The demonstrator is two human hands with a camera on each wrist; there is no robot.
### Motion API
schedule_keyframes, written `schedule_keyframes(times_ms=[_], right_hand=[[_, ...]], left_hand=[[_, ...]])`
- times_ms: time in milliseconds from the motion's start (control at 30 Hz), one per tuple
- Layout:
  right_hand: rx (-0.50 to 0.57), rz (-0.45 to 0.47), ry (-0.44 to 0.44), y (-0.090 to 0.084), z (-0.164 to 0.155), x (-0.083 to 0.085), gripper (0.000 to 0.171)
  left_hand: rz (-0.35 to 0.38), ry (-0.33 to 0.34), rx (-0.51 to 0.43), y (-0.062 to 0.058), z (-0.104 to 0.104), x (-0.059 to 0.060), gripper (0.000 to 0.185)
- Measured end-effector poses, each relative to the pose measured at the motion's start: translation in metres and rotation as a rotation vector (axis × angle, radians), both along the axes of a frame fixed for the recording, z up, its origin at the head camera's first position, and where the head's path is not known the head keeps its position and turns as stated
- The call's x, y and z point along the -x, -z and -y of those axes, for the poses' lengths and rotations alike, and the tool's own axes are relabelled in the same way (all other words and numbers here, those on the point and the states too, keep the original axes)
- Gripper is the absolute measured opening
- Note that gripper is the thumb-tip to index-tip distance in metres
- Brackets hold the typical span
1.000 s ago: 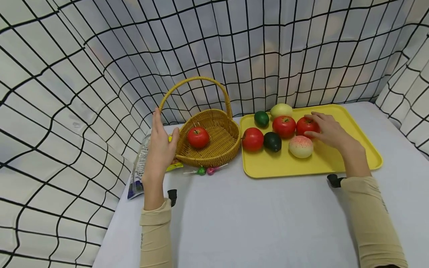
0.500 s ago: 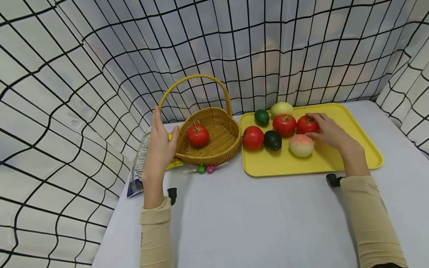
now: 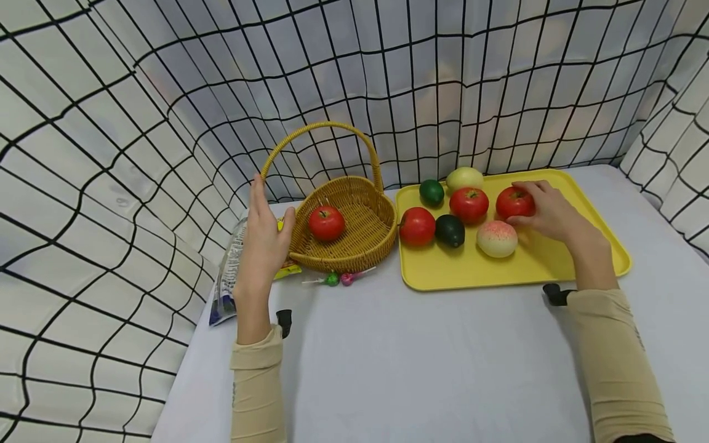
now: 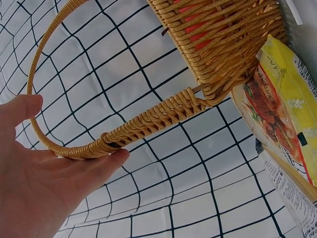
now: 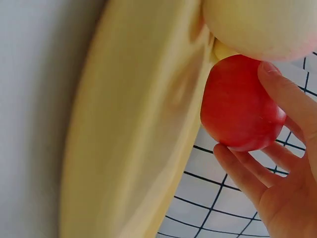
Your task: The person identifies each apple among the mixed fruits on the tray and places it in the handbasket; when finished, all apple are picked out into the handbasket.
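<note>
- Fingers of the right hand [image 3: 551, 212] curl round a red apple [image 3: 512, 202] on the yellow tray [image 3: 554, 264].
- Left hand [image 3: 263, 243] lies straight-fingered against the basket [image 3: 354, 243] handle.

Red tomatoes: four in total, one [image 3: 326, 222] in the wicker basket [image 3: 362, 249] and three [image 3: 417, 226] [image 3: 469, 205] [image 3: 514, 202] on the yellow tray [image 3: 498, 271]. Dark green fruits: two [image 3: 431, 192] [image 3: 450, 231]. Pale yellow-green fruit [image 3: 464, 179]: one. Peach [image 3: 496, 239]: one. Lollipops: two [image 3: 332, 280] [image 3: 348, 279]. Snack packets: two [image 3: 228, 277] [image 3: 287, 269]. Baskets: one. Trays: one.
</note>
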State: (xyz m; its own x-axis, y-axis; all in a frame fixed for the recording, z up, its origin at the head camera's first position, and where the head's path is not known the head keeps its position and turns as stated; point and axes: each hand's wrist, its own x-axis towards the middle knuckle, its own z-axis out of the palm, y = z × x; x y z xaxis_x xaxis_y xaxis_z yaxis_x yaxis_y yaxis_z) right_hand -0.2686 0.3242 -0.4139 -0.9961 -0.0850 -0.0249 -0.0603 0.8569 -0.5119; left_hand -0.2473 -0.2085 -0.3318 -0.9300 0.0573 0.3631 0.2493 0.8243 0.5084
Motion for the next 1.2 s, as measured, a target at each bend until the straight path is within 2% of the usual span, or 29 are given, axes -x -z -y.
schedule_keyframes(times_ms=[233, 367, 633, 867, 967, 1067, 1200], right_hand=[[0.014, -0.041, 0.022, -0.019, -0.003, -0.01, 0.089], [0.025, -0.112, 0.038, -0.036, -0.004, -0.02, 0.089], [0.09, -0.362, 0.081, -0.071, -0.002, -0.049, 0.085], [0.111, -0.68, 0.157, -0.097, 0.002, -0.077, 0.089], [0.105, -0.78, 0.205, -0.108, 0.004, -0.09, 0.086], [0.119, -0.853, 0.198, -0.117, 0.008, -0.096, 0.084], [0.128, -0.868, 0.179, -0.123, 0.016, -0.099, 0.085]], left_hand=[[-0.003, 0.004, 0.0, 0.0, 0.0, 0.0, 0.081], [-0.002, -0.001, 0.004, 0.0, 0.001, 0.0, 0.081], [-0.004, 0.003, 0.007, 0.001, 0.001, -0.002, 0.081], [-0.004, 0.012, 0.007, -0.001, 0.001, 0.001, 0.081], [0.007, 0.02, 0.005, -0.002, 0.0, 0.001, 0.081], [0.006, 0.018, 0.003, -0.002, 0.001, 0.0, 0.081], [0.001, 0.013, -0.002, -0.001, 0.003, -0.001, 0.081]])
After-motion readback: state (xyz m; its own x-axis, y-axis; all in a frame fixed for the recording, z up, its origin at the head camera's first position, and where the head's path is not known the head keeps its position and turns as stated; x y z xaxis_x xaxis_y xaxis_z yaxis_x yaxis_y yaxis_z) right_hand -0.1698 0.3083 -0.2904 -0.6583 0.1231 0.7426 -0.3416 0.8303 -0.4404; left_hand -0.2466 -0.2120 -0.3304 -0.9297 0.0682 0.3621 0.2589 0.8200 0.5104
